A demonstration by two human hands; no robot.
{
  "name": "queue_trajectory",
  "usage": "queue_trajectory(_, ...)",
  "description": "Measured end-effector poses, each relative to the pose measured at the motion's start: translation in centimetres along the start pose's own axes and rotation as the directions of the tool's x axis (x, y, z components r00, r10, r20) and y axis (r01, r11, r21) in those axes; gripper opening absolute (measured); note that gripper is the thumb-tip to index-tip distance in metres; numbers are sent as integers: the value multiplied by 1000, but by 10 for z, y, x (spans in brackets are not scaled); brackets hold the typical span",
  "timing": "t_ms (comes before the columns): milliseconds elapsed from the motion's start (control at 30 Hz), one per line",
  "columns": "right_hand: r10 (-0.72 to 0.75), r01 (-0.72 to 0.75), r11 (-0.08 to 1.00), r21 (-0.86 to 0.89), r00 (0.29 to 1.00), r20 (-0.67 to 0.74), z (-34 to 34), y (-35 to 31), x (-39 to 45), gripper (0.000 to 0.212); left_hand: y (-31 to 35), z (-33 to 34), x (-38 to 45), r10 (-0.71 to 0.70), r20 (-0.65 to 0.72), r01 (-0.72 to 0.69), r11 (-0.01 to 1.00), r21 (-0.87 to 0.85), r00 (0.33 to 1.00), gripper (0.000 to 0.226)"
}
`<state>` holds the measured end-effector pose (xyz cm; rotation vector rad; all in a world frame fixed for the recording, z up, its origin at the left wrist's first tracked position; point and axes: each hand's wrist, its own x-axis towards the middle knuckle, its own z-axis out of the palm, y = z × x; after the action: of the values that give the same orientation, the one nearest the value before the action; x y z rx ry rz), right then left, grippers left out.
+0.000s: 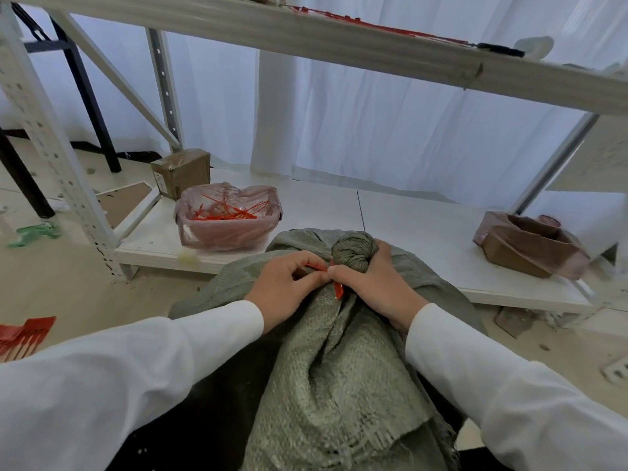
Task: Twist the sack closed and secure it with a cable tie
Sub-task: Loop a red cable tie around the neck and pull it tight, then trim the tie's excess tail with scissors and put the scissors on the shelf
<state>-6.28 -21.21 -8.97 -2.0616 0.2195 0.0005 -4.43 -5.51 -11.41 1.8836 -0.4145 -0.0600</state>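
At the neck of the sack, my left hand [283,283] was pinched shut on the red cable tie [328,274], finger and thumb nipping the strap where it came round the gathered cloth; my right hand [370,283] was curled tight about the twisted neck [353,251], its fingertips meeting the left hand's at the tie, with a short red end of the strap poking out beneath them; whether the tail had passed through the head I could not tell, for my own fingers hid the join. Both white sleeves [492,375] ran back toward me on either side; the green woven sack [339,368] lay bunched between my arms, its twisted topknot standing just above my right hand. Beyond it ran the low white shelf [424,229]; on it, to the left, stood a bin lined with pink plastic [227,215] holding loose red ties, a small cardboard box [181,171] behind that, and a lined carton [530,246] well apart to the right; more red ties [23,334] lay on the floor at my left. I judged the twisting done and the fastening in hand; the next move called for drawing the strap snug while my right hand kept the twist from slackening.
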Motion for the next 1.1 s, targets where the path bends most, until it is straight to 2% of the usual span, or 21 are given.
queue_trajectory(167,0,1,1000,-3,998,63,-6,3,-1,83,6,6,-5,-49,-56,42,993,-110,997,19)
queue_trajectory(267,-20,21,999,-30,998,55,-6,1,-2,71,9,13,-5,-79,-124,64,990,-122,989,18)
queue_trajectory(400,-76,78,991,-105,997,30,-3,-1,2,65,12,18,-2,-206,-149,172,962,-214,967,16)
queue_trajectory(467,-142,144,977,-157,990,27,-1,-2,2,72,12,18,1,-293,-113,249,921,-299,949,17)
queue_trajectory(567,-188,198,953,-228,980,63,-2,-3,1,80,10,14,8,-390,-19,363,872,-329,921,18)
queue_trajectory(667,-169,180,964,-194,983,75,-7,-1,0,82,14,-5,19,-366,206,419,819,-391,908,12)
queue_trajectory(700,-152,164,971,-173,985,78,-9,-2,-1,80,18,-15,23,-331,282,418,837,-353,900,9)
queue_trajectory(767,-114,129,980,-152,988,100,-11,-5,-5,78,26,-36,33,-272,386,330,939,-92,881,7)
queue_trajectory(833,-58,81,984,-159,988,146,-15,-12,-7,83,29,-48,39,-230,394,181,971,158,890,9)
queue_trajectory(867,-38,65,982,-175,987,153,-19,-17,-5,86,29,-50,41,-215,388,143,968,208,896,9)
queue_trajectory(900,-50,74,978,-196,991,125,-24,-23,-2,87,29,-52,42,-206,387,126,967,224,898,9)
queue_trajectory(967,-159,143,966,-216,986,-58,-38,-36,12,75,30,-52,43,-186,406,95,967,235,895,9)
queue_trajectory(1033,-275,220,954,-204,913,-300,-58,-55,32,52,30,-54,47,-171,387,60,957,283,906,12)
queue_trajectory(1100,-373,265,921,-287,815,-444,-76,-77,58,38,28,-62,54,-125,258,30,938,345,958,20)
